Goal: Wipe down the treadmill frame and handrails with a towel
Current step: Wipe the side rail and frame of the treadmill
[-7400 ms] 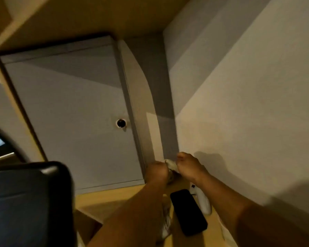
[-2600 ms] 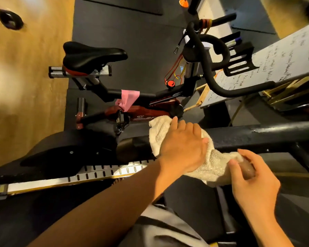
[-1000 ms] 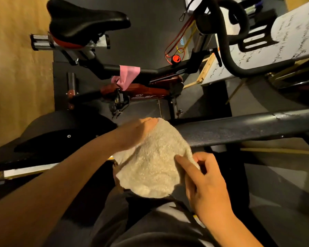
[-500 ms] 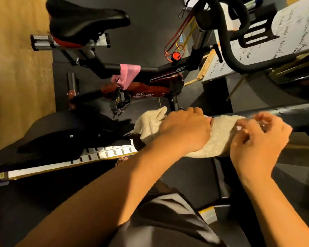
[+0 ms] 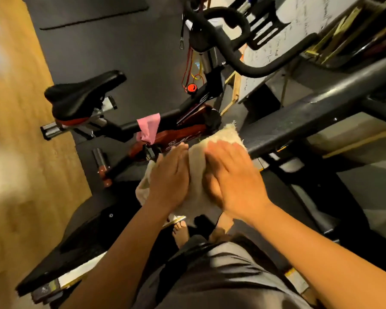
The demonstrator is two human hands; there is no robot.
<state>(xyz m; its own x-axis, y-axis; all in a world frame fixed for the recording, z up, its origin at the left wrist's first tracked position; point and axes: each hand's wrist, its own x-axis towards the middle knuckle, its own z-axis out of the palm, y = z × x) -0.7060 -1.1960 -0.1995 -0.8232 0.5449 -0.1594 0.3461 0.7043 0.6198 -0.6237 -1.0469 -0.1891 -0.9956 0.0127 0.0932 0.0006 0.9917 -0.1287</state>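
Note:
A cream towel is draped over the near end of the dark treadmill handrail, which runs up to the right. My left hand lies on the towel's left side with its fingers stretched over the cloth. My right hand presses flat on the towel's right side, slightly blurred, next to the left hand. The rail's end is hidden under the towel and both hands. A frayed towel corner sticks up past my fingertips.
An exercise bike stands just beyond the rail, with a black saddle, a pink cloth on its frame and black handlebars. A whiteboard leans at upper right. Wooden floor lies left. My bare feet stand on the treadmill.
My right hand has come left off the bare rail onto the towel beside my left hand. The towel has slid to the rail's near end and the view has tilted.

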